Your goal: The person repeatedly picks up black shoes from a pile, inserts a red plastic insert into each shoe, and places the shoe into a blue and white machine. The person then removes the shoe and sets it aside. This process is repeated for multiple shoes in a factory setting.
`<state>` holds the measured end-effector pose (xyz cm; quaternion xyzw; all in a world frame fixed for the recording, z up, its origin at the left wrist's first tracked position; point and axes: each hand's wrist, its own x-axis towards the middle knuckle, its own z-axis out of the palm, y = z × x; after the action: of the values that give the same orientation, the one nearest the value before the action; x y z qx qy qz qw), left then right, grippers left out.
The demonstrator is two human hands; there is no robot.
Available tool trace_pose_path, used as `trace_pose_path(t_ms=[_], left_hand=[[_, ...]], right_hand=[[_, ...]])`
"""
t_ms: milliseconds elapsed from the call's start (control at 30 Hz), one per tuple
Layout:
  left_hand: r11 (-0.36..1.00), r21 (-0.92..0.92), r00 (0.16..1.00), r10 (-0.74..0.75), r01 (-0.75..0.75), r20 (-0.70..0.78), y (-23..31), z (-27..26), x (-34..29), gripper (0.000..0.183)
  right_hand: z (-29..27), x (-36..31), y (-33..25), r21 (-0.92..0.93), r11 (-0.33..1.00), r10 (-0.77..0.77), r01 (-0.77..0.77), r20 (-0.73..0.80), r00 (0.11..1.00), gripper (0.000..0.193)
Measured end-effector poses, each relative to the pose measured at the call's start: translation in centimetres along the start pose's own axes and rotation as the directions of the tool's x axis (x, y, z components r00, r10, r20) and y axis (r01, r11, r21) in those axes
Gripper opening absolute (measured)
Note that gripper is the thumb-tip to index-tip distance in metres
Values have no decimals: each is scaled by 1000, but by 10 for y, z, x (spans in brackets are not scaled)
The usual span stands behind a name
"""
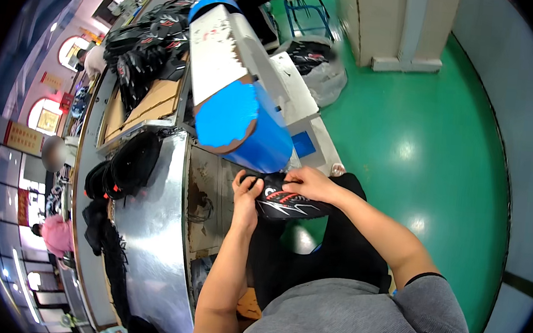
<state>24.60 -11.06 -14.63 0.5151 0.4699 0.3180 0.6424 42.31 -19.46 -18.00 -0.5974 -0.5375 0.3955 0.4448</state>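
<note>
A black shoe upper (288,208) with white lines and red-orange stripes is held between my two hands, over my lap. My left hand (246,196) grips its left end, thumb on top and fingers curled around the edge. From the right, my right hand (310,184) pinches the upper's far edge with thumb and fingertips. Just beyond both hands stands a blue and white machine head (245,123) with worn paint. Its near end hides whatever lies directly under it.
A shiny metal worktop (150,232) lies to my left, with black shoe pieces (128,166) along it. Farther off are a heap of black uppers (154,42), flat cardboard (151,102) and a clear plastic bag (325,76) of black pieces. Other people work at the far left.
</note>
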Motion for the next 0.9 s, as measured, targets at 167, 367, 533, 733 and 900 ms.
trace_pose_path(t_ms=[167,367,533,733,900], left_hand=[[999,-11,997,-45,46,69,19,3,15,17],[967,136,964,-232,214,133,31,32,51,28],[929,315,951,-255,192,172,29,25,59,27],[926,361,964,-189,111,188,37,38,26,29],[964,258,963,-122,58,242,25,21,19,42]], right_hand=[[1,9,-13,27,997,79,-77,-124,989,29],[-12,9,3,368,901,280,-231,-85,956,22],[-4,-1,15,742,638,316,-205,-9,949,20],[-11,-5,19,779,582,333,-232,32,942,17],[-11,-16,27,709,682,250,-182,8,968,13]])
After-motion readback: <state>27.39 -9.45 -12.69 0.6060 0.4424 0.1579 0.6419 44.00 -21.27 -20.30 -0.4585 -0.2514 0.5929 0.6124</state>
